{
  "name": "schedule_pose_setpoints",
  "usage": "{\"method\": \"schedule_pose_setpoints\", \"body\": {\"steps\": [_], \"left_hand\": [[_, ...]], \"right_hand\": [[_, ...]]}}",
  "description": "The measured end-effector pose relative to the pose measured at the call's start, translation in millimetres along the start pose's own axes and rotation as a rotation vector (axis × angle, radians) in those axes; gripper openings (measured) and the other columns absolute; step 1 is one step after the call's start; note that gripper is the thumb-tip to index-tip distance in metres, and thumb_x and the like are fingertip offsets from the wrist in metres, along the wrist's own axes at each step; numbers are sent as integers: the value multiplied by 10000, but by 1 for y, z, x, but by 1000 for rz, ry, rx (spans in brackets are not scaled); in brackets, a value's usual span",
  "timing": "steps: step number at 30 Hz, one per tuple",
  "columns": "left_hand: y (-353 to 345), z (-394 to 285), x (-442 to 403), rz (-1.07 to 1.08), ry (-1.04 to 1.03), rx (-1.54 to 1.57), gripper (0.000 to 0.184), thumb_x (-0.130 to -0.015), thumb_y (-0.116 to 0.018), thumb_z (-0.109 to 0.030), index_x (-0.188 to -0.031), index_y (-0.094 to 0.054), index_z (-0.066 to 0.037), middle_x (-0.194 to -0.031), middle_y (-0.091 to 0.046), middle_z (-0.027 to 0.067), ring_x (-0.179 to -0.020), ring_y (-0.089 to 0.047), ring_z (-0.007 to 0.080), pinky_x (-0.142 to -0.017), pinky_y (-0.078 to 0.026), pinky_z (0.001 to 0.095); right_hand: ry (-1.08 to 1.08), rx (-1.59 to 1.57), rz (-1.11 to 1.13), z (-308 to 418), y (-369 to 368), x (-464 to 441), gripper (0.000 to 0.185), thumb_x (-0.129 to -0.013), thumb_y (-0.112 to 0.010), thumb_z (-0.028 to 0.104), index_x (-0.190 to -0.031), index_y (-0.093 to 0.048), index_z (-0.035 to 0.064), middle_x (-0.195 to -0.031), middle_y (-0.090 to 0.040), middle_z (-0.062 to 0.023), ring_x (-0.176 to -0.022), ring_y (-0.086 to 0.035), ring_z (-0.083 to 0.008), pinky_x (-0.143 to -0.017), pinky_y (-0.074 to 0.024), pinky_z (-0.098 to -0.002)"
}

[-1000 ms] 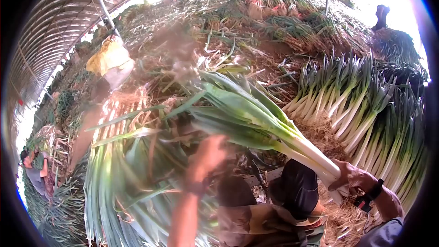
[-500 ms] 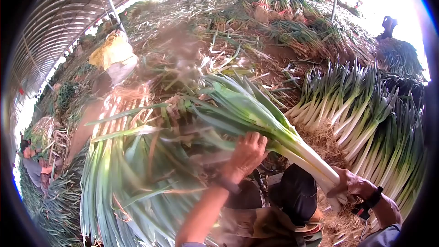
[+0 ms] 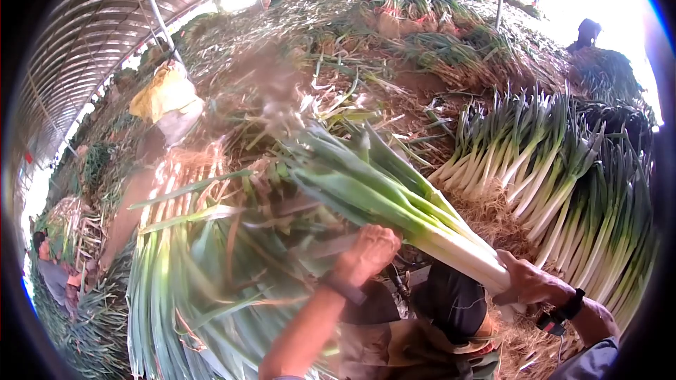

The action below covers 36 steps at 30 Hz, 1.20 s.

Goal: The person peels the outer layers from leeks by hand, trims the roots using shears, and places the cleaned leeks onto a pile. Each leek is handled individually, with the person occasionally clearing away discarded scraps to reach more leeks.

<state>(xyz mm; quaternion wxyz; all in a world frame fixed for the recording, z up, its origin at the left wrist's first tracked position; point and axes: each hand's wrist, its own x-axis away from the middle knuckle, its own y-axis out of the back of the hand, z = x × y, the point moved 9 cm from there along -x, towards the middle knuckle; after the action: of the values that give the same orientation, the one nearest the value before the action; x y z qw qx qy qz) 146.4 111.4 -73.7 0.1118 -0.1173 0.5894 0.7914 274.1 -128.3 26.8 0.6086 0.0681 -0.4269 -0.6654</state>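
Observation:
A bunch of large green onions lies slantwise before me, green leaves up to the left and white stalks down to the right. My right hand is wrapped round the white root end. Closed, with knuckles up, my left hand is at the lower edge of the bunch, where the stalks turn green. Whether its curled fingers hold a leaf is hidden. Left of it, a pile of green onions has its roots pointing away from me and its leaves toward me.
Rows of cleaned green onions lie on the right, beside a heap of dry roots. A yellow sack stands at the upper left. A person sits at the far left. Leaf scraps litter the ground beyond.
My left hand has moved a little down and left along the bunch. The white ends in my right hand have shifted slightly up and left. The whole view has shifted slightly.

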Motion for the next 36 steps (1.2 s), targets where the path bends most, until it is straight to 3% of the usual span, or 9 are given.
{"method": "schedule_pose_setpoints", "body": {"steps": [5,7,10,14,18,24,30,31,36], "left_hand": [[36,9,-6,217,8,164,64,-886,-601,-76,-936,-641,-74,-731,-615,70,-638,-613,173,-620,-536,330],[27,34,67,-235,74,-361,112,-885,-598,-97,-996,-598,-80,-817,-515,65,-847,-576,192,-798,-506,343],[42,122,91,665,496,118,97,-780,-634,-76,-857,-662,-126,-767,-597,77,-904,-601,296,-874,-453,493],[133,133,98,-34,683,147,463,-812,-767,-214,-1190,-616,7,-995,-662,143,-981,-618,308,-937,-468,497],[99,43,101,-258,1135,1515,541,-841,-794,-177,-1279,-553,30,-1165,-649,131,-982,-647,327,-911,-543,469],[87,-89,54,-344,1074,2210,504,-968,-685,-246,-1384,-529,-9,-1312,-593,139,-1166,-611,287,-938,-562,392],[31,-105,30,-741,1475,2667,658,-995,-633,-363,-1508,-372,-43,-1461,-481,159,-1274,-526,335,-1061,-473,485],[35,-92,29,-410,1124,1873,680,-1001,-560,-503,-1486,-417,-48,-1454,-493,173,-1285,-511,354,-1092,-425,515],[9,-89,23,-806,1491,2367,741,-954,-557,-608,-1431,-496,-45,-1431,-523,181,-1292,-504,362,-1136,-354,563]], "right_hand": [[-72,184,-23,20,0,6,942,-737,-843,281,-1451,-305,-13,-1113,-655,-279,-981,-670,-385,-851,-552,-448],[-10,211,-67,14,-1,8,913,-726,-842,297,-1421,-332,0,-1088,-649,-284,-981,-665,-428,-842,-550,-476],[-74,315,-134,10,4,19,883,-714,-847,294,-1395,-358,15,-1066,-641,-267,-963,-663,-434,-828,-546,-497],[-42,355,-196,11,4,24,895,-756,-797,333,-1446,-324,14,-1079,-627,-270,-944,-659,-441,-822,-544,-513],[23,368,-216,5,-2,26,851,-815,-762,277,-1468,-298,-11,-1051,-620,-297,-890,-674,-429,-763,-567,-481],[139,378,-354,12,-7,33,731,-905,-654,193,-1475,-301,-99,-811,-564,-198,-641,-596,-292,-509,-497,-418],[280,871,-465,27,-24,47,647,-915,-595,133,-1476,-362,-89,-787,-577,-136,-645,-585,-225,-524,-491,-353],[307,941,-493,32,-23,49,610,-930,-603,120,-1463,-388,-83,-782,-599,-128,-616,-587,-196,-500,-488,-316],[338,950,-527,31,-23,46,571,-951,-605,87,-1460,-401,-72,-761,-623,-96,-585,-598,-166,-476,-489,-275]]}}
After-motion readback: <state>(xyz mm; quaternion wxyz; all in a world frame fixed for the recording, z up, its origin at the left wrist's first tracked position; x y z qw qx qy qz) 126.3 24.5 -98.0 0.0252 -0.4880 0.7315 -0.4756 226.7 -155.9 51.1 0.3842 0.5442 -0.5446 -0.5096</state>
